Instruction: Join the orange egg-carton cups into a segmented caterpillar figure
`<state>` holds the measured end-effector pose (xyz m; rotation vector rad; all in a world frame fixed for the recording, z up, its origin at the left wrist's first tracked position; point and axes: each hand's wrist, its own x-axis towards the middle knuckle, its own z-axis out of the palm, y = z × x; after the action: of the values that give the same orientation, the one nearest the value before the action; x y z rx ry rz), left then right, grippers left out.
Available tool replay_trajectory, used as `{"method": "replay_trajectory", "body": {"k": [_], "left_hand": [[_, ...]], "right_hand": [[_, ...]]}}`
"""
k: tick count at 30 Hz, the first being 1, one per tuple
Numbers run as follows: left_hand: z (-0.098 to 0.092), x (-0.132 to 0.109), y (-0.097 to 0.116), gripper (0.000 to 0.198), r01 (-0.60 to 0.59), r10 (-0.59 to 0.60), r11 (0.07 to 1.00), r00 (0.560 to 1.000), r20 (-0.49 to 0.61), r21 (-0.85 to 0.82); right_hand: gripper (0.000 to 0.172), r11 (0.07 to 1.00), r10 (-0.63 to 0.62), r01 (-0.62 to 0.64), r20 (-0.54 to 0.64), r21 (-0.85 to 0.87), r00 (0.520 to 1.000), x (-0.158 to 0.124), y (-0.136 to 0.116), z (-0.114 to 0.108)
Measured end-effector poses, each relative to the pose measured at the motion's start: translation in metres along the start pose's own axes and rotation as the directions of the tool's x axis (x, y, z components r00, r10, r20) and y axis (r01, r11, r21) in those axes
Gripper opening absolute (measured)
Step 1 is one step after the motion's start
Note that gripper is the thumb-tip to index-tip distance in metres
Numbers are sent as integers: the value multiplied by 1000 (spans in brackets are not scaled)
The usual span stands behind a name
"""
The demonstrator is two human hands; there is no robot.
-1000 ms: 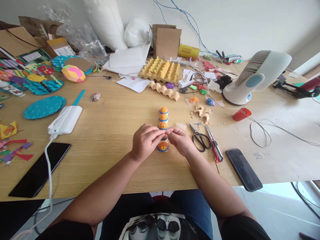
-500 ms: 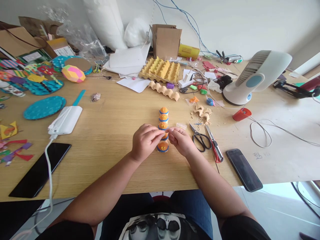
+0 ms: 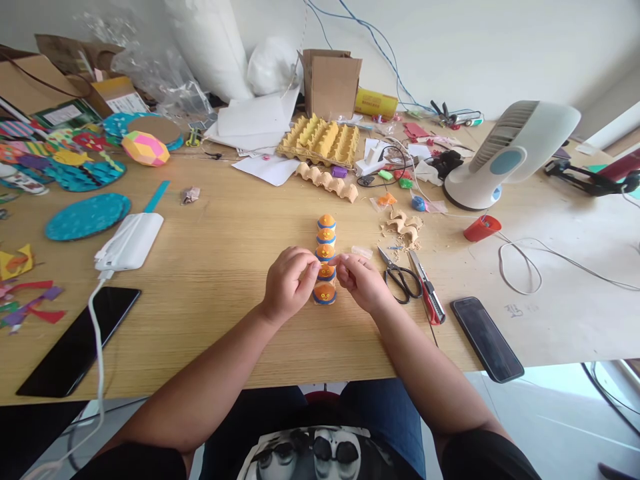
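A strip of egg-carton cups, painted orange with blue bands and small yellow dots, stands in a line running away from me. On its left side, my left hand is closed, thumb pressed to the fingertips. Across from it, my right hand pinches with thumb and forefinger near the middle cups. Whatever either pinch holds is too small to make out. A narrow gap separates the two sets of fingertips, and one orange cup shows between them.
Right of my hands lie black-handled scissors, a box cutter and a phone. Carton scraps lie beyond. A yellow egg tray and a white fan stand farther back. At left are a power bank and a tablet.
My fingertips have drawn slightly apart, the left ones moving left, so more of the orange cup between them shows. The strip has stayed in place.
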<state>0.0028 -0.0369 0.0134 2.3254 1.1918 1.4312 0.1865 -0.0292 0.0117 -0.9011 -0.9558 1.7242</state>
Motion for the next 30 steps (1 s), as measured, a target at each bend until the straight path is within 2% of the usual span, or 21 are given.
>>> {"method": "replay_trajectory", "body": {"k": [6,17,22,27,30], "left_hand": [[1,0,0,12,57,-56,996,998,7,-75],[5,-1,-3,2,78,-79,994,997,-9,-71],[3,-1,-2,10,61,-60,995,998,9,-79],[0,-1,-1,25,105,-102,989,994,32,-99],[1,0,-1,26,101,-99,991,995,33,-92]], "right_hand": [[38,1000,1,-1,25,18,1000,0,0,0],[36,999,-7,6,29,32,1000,-1,-1,0],[37,1000,-2,2,17,19,1000,-1,-1,0],[38,1000,5,-5,17,13,1000,-1,-1,1],[38,1000,5,-5,11,6,1000,-1,-1,1]]}}
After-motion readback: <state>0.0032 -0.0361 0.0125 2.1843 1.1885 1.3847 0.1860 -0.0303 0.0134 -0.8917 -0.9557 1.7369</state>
